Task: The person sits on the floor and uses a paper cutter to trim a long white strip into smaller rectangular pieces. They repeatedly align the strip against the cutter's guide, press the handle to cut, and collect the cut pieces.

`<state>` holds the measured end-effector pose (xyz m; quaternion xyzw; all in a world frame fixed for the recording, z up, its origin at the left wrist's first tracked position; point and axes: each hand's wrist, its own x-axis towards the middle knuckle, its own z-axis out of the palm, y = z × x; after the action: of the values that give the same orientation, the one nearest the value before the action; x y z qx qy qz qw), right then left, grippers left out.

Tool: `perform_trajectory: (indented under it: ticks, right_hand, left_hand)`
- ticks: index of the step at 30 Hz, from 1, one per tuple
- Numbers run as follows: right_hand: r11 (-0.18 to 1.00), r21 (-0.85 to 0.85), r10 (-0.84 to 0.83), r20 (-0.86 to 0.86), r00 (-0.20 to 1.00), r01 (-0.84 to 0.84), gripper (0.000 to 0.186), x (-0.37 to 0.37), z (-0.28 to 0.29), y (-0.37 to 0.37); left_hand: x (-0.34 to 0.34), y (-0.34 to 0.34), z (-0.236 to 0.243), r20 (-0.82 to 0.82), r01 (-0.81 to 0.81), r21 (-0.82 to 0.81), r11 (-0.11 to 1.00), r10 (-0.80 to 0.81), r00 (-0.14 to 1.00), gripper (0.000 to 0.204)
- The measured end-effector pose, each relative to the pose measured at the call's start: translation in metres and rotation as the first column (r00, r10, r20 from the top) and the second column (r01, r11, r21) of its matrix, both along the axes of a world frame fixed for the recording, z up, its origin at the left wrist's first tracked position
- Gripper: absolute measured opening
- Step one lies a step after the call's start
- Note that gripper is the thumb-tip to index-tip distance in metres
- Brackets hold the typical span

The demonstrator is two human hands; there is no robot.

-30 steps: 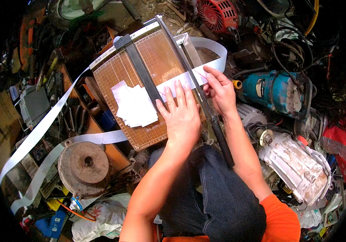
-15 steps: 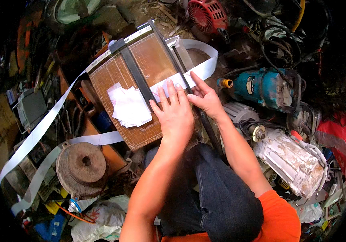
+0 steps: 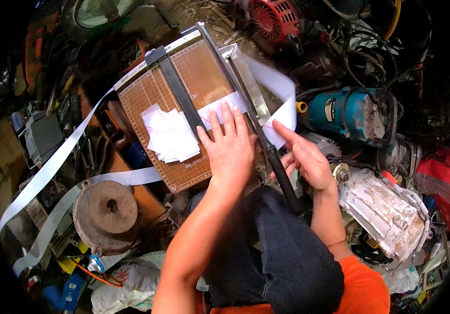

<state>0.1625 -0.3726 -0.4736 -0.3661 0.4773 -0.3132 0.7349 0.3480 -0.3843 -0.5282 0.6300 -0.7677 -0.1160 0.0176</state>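
Note:
A brown gridded paper cutter [image 3: 193, 176] lies tilted in front of me, a dark clamp bar [image 3: 179, 97] across its board. My left hand [image 3: 230, 144] is spread flat, pressing a short piece of white paper strip [image 3: 212, 116] against the board beside the bar. To its left is a loose pile of white paper pieces [image 3: 170, 137]. My right hand [image 3: 309, 161] is beside the cutter's black handle [image 3: 283, 180], fingers stretched out and apart. Its index fingertip is at the end of a white strip [image 3: 283, 125] that loops outside the blade arm.
A teal power tool [image 3: 335, 116] and a dirty white motor housing [image 3: 385, 214] sit at right. A red slotted machine cover [image 3: 275, 21] is at the top. Long white strips [image 3: 52, 170] curve along the left, near a rusty round metal part [image 3: 110, 206].
My right hand has moved right and down, off the blade arm's edge. The strip outside the blade has shifted right and now looks separate from the piece on the board. The left hand stays put.

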Motion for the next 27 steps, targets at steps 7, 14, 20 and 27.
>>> perform_trajectory:
  ticks: [7,14,20,27]
  right_hand:
    - [0.973,-0.214,-0.108,-0.094,0.99,0.086,0.056,0.019,-0.083,-0.034]
    - [0.961,-0.268,-0.091,-0.059,0.994,0.072,0.056,0.032,-0.102,-0.037]
    - [0.965,-0.258,-0.068,-0.036,0.997,0.056,0.056,0.049,-0.106,-0.035]
    - [0.835,-0.029,-0.515,0.311,0.799,0.549,0.045,0.05,-0.114,-0.063]
  left_hand:
    - [0.033,0.036,-0.001,-0.334,0.189,-0.246,0.951,-0.266,0.904,0.037]
    - [0.104,-0.001,0.018,-0.498,-0.543,-0.135,0.829,0.417,0.76,0.044]
    - [0.049,-0.018,0.005,-0.428,-0.012,-0.227,0.974,-0.089,0.899,0.045]
    - [0.033,-0.005,0.003,-0.031,0.189,-0.024,0.982,-0.19,0.981,0.054]
